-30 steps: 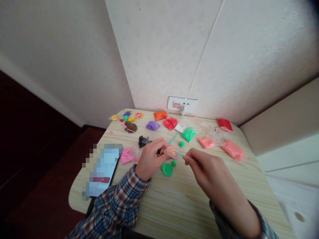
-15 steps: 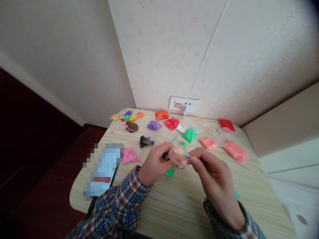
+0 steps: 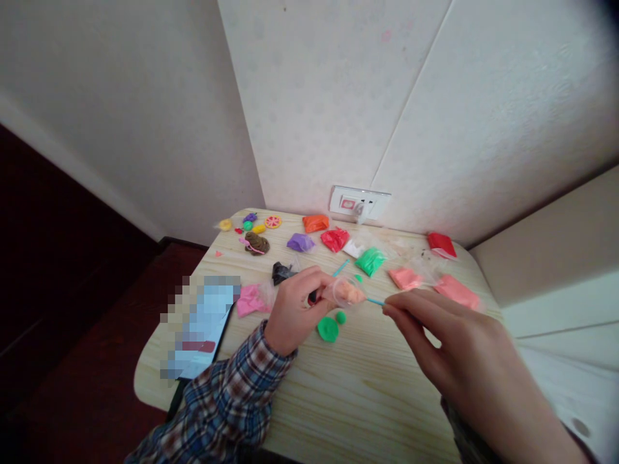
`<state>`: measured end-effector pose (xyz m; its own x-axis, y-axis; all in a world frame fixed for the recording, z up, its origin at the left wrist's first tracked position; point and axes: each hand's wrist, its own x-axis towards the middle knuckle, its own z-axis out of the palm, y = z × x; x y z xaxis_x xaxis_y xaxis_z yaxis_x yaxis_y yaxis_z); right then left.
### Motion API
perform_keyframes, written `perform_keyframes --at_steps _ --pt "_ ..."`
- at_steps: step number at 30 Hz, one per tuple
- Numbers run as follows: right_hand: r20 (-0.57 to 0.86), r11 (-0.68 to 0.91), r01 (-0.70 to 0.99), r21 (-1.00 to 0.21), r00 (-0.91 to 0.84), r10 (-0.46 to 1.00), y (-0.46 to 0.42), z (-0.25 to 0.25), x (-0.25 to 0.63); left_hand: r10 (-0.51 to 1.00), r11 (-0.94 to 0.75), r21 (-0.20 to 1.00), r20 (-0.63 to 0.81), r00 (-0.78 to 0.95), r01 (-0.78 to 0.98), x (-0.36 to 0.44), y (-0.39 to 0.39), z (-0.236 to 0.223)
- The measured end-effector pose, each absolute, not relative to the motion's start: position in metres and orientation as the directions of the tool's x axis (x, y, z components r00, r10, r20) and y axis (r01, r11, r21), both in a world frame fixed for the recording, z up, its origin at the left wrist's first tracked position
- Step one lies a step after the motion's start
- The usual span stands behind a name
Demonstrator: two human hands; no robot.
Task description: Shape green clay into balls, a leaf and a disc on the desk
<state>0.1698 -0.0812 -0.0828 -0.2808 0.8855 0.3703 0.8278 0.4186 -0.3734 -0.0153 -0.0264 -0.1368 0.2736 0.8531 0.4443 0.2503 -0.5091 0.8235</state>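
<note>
My left hand [image 3: 300, 309] is closed around a small clear plastic holder, whether a bag or a cup I cannot tell, with peach clay [image 3: 349, 293] in it. Between the thumb and forefinger of my right hand [image 3: 449, 335] is a thin blue stick [image 3: 374, 301], its far end touching the right side of the clay. A small dark thing [image 3: 313, 297] shows by my left fingers, too little of it to name. Just below the holder, a flat green clay disc [image 3: 327, 329] and a green clay ball [image 3: 341, 318] lie on the table.
Clay packets lie beyond my hands: orange [image 3: 315, 223], purple [image 3: 300, 242], red [image 3: 334, 240], green [image 3: 370, 261], black [image 3: 281, 272] and pink [image 3: 251, 300]. Coral ones [image 3: 457, 292] are at right. Small clay shapes [image 3: 256, 243] sit back left. A phone [image 3: 206, 328] lies left, partly pixelated.
My right hand has moved right with the blue stick, away from the left hand. The peach clay now stretches toward the stick. The green disc and ball show more fully.
</note>
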Motion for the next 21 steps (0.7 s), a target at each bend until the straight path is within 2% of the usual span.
perform_keyframes --at_steps 5,9,14,17,21 --pt "0.380 0.370 0.912 -0.179 -0.282 0.881 -0.078 -0.086 0.162 0.818 -0.565 0.763 0.469 0.333 0.314 -0.014 -0.028 -0.137" --pt "0.385 0.378 0.910 -0.169 -0.292 0.876 -0.077 -0.092 0.158 0.803 -0.580 0.761 0.473 0.363 0.290 -0.013 -0.028 -0.140" --pt "0.387 0.469 0.831 -0.300 -0.343 0.856 -0.077 -0.093 0.158 0.811 -0.535 0.822 0.432 0.395 0.198 -0.013 -0.028 -0.142" --pt "0.378 0.487 0.742 -0.461 -0.332 0.864 -0.077 -0.090 0.157 0.810 -0.499 0.860 0.419 0.410 0.108 -0.013 -0.028 -0.140" --pt "0.343 0.390 0.576 -0.718 -0.194 0.919 -0.076 -0.091 0.154 0.859 -0.390 0.920 0.346 0.377 0.043 -0.011 -0.031 -0.136"
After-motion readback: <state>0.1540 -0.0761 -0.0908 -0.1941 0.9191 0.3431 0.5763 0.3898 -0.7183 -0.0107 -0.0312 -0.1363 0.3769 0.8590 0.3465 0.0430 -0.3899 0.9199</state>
